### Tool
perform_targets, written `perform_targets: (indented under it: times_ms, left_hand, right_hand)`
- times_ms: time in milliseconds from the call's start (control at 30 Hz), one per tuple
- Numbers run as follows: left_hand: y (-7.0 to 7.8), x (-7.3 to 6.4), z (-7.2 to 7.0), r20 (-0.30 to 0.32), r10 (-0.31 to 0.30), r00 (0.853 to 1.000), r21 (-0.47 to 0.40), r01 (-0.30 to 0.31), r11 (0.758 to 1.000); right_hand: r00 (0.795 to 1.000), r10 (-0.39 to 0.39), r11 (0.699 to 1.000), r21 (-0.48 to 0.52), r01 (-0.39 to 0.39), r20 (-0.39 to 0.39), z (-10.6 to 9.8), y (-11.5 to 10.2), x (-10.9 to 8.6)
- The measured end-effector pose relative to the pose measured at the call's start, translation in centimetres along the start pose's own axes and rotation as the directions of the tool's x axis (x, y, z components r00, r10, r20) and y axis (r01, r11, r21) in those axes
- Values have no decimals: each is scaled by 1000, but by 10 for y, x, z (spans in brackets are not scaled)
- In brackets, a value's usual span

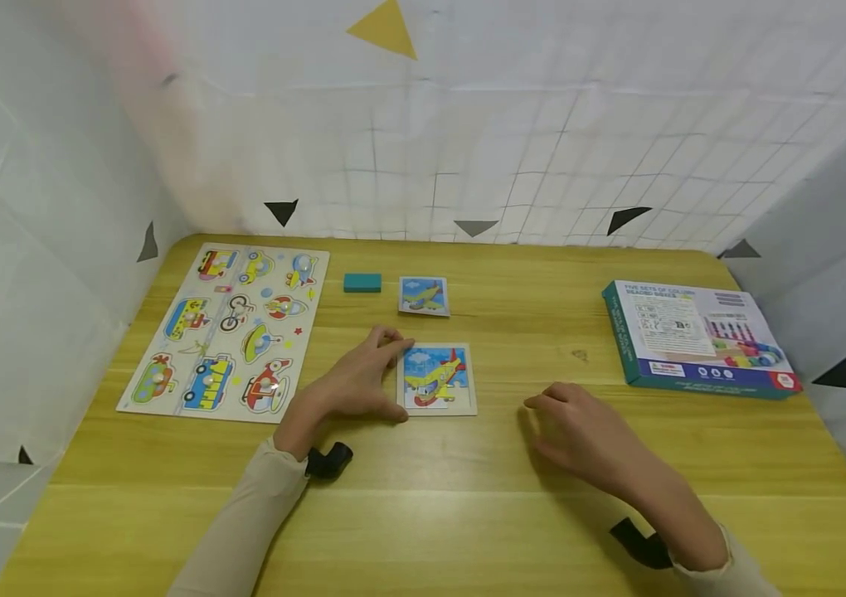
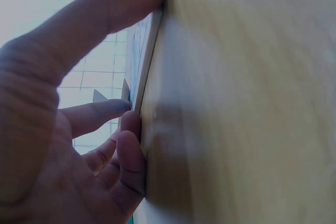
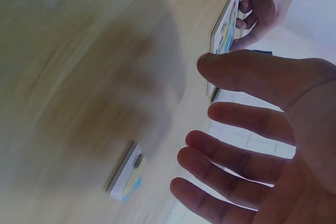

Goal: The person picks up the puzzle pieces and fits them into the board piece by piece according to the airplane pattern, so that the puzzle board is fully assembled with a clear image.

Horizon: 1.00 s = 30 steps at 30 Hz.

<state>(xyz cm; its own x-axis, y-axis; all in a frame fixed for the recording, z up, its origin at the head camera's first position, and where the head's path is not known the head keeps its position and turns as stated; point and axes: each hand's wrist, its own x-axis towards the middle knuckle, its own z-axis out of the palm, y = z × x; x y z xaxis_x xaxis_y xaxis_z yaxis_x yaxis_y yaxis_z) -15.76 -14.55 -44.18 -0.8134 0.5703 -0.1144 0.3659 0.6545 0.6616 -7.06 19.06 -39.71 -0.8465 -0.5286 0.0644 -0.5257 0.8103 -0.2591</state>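
Note:
A small square jigsaw puzzle [image 1: 435, 380] with a yellow and red airplane lies on the table in a pale frame. My left hand [image 1: 356, 377] holds it by its left side, thumb at the near corner and index finger at the far one. The left wrist view shows the thumb and fingers on the frame's thin edge [image 2: 149, 45]. To the right, my right hand [image 1: 583, 435] hovers above the table with loosely bent fingers, gripping nothing. Below it in the right wrist view lies a small thin piece [image 3: 125, 174] with a white edge and yellow and blue colours, hidden in the head view.
A wooden knob puzzle board [image 1: 225, 332] with vehicles lies at the left. Behind the jigsaw are a small teal block [image 1: 362, 283] and an airplane picture card [image 1: 424, 296]. A boxed bead set [image 1: 699, 336] lies at the right. White sheeting [image 1: 468, 124] rises behind the table.

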Motion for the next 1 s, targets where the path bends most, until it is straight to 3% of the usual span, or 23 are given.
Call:
perform_targets:
  times_ms: [500,1000]
  left_hand:
    - [4,-1,-1,6,-5,1000,-11,5,1000]
    - [2,-1,-1,-1,-9,1000,-18,9,1000]
  right_hand:
    - [995,86,996,-9,-86,46,-5,21,-26]
    - [991,123,992,-5,-123,44,-1,31,-23]
